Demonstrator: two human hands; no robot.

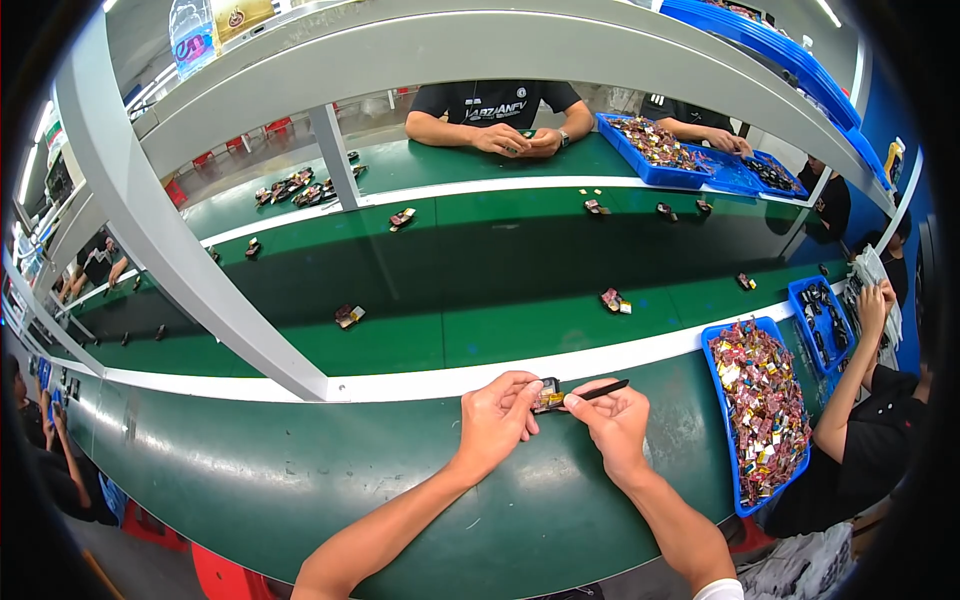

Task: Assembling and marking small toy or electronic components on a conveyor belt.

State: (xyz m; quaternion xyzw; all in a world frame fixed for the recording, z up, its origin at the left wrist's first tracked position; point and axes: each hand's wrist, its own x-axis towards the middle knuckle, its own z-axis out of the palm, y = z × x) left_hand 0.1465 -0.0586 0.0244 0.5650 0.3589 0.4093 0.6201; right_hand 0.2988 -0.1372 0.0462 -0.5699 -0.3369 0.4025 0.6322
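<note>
My left hand (492,418) pinches a small black casing (547,391) by its left end, above the green bench. Yellow and metallic-looking parts show inside the casing; finer detail is too small to make out. My right hand (618,428) grips a slim black pen-like tool (606,389) between thumb and fingers. One end of the tool points up to the right, while its other end is hidden by the fingers. The right thumb is close against the casing's right side; whether it touches cannot be told.
To my right stands a blue tray (716,400) heaped with small pink, white and yellow parts, beside a smaller blue tray (803,284) of black pieces. Beyond a white rail (420,383), a green conveyor (480,335) carries scattered small units. A grey post (215,225) slants at left. Co-workers sit across and alongside.
</note>
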